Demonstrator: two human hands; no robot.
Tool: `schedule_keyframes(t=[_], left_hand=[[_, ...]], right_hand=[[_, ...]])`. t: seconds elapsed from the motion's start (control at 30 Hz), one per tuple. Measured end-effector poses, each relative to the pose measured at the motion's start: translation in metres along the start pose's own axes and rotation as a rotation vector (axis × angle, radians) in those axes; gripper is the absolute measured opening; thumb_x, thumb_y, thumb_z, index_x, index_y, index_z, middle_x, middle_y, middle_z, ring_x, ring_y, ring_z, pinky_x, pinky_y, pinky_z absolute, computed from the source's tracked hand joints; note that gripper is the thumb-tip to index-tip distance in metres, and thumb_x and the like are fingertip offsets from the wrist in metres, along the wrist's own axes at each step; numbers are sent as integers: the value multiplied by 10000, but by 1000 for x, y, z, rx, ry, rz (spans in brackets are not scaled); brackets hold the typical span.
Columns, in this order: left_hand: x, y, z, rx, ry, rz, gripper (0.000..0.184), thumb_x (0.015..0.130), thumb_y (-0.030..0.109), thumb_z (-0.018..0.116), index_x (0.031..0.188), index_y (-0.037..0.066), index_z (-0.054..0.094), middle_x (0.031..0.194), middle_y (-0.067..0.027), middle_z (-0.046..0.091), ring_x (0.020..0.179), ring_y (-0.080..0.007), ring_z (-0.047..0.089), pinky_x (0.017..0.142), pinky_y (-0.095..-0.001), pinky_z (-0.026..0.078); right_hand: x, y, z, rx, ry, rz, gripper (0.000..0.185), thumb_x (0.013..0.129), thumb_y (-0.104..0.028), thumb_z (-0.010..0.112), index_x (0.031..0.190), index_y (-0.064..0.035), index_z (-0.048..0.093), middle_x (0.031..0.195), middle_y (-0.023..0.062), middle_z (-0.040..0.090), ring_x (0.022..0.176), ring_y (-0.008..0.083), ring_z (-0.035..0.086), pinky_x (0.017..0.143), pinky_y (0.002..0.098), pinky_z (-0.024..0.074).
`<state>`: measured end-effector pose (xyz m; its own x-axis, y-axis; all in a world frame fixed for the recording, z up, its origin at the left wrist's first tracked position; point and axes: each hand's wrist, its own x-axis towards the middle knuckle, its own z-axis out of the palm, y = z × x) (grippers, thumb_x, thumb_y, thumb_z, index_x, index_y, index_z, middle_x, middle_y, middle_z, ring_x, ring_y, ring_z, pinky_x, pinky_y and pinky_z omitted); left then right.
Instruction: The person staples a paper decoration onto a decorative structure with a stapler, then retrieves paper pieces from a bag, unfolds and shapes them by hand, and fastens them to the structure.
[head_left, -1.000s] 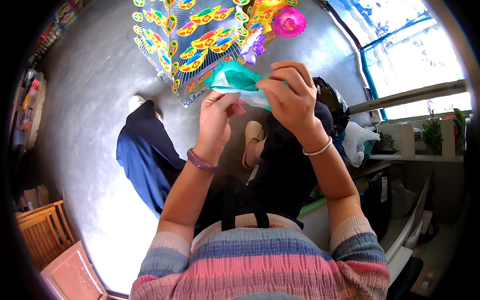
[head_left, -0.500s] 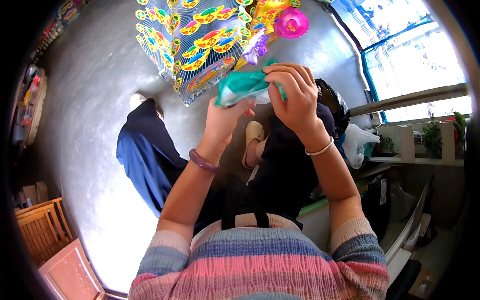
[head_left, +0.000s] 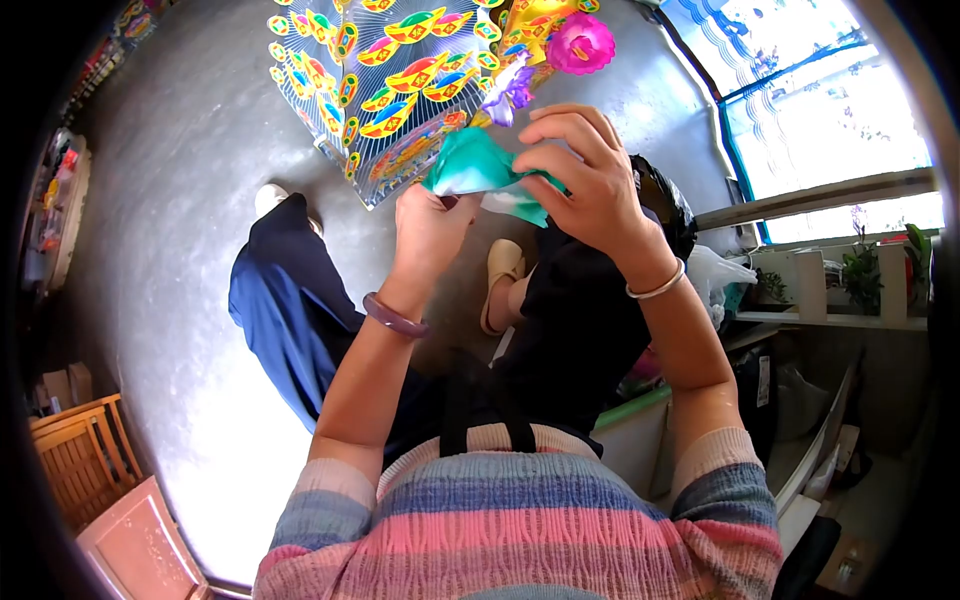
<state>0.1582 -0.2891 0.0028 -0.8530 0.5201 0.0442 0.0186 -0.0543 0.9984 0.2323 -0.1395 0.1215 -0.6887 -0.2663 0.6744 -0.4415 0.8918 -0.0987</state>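
Note:
Between my hands is a thin, crumpled teal-and-white sheet point(head_left: 474, 163), glossy like film or tissue paper. My left hand point(head_left: 432, 228) pinches its lower left edge between thumb and fingers. On the other side, my right hand point(head_left: 590, 180) has bent fingers closed at the sheet's right edge, where a pale flap hangs down. Just beyond the hands stands a shiny decorated paper structure point(head_left: 400, 100) with yellow, red and green boat-shaped ornaments. A purple-and-white artificial flower point(head_left: 508, 90) and a pink one point(head_left: 581, 44) are attached near its right side.
A black plastic bag point(head_left: 665, 205) and a white plastic bag point(head_left: 715, 280) are at my right, beside a white rail with plants point(head_left: 862, 275). A wooden chair point(head_left: 85, 450) stands at the lower left. Shelves with goods point(head_left: 65, 210) line the left.
My left hand has moved slightly left and turned. The right hand has shifted a little right, and the sheet looks more spread, with its pale flap hanging lower.

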Motion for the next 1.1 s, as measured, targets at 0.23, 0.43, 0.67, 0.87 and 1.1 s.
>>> schedule_keyframes(t=[0.23, 0.43, 0.67, 0.87, 1.1], left_hand=[[-4, 16, -5, -468, -180, -220, 71, 805, 35, 659, 871, 61, 650, 662, 32, 567, 533, -51, 478, 497, -200, 347], [-3, 17, -6, -329, -77, -133, 88, 799, 40, 649, 879, 49, 686, 658, 36, 580, 527, -42, 467, 495, -201, 375], [0, 27, -17, 208, 19, 31, 111, 748, 41, 676, 858, 50, 684, 586, -4, 574, 533, -63, 504, 526, -235, 420], [3, 24, -26, 277, -76, 114, 127, 719, 39, 698, 843, 48, 671, 632, -51, 611, 553, -114, 554, 560, -256, 448], [6, 36, -41, 254, -221, 31, 107, 751, 41, 697, 852, 27, 666, 671, -15, 633, 593, -73, 557, 572, -239, 453]], right_hand=[[-13, 4, 10, -117, 37, 96, 148, 653, -32, 633, 767, -118, 595, 787, 21, 538, 820, 236, 562, 739, 352, 457], [-13, 7, 9, -6, -44, -12, 185, 646, -28, 630, 813, -109, 634, 817, 42, 527, 836, 250, 559, 760, 364, 454], [-12, 6, 2, 15, -192, -82, 183, 637, -69, 628, 814, -114, 640, 823, 44, 513, 881, 247, 551, 812, 377, 443], [-17, 6, 2, -85, -302, -23, 230, 637, -43, 625, 856, -113, 632, 845, 68, 513, 902, 279, 537, 860, 399, 429], [-21, 8, -1, 178, -370, 264, 214, 658, 19, 623, 852, -70, 632, 894, 81, 524, 972, 296, 540, 858, 375, 444]])
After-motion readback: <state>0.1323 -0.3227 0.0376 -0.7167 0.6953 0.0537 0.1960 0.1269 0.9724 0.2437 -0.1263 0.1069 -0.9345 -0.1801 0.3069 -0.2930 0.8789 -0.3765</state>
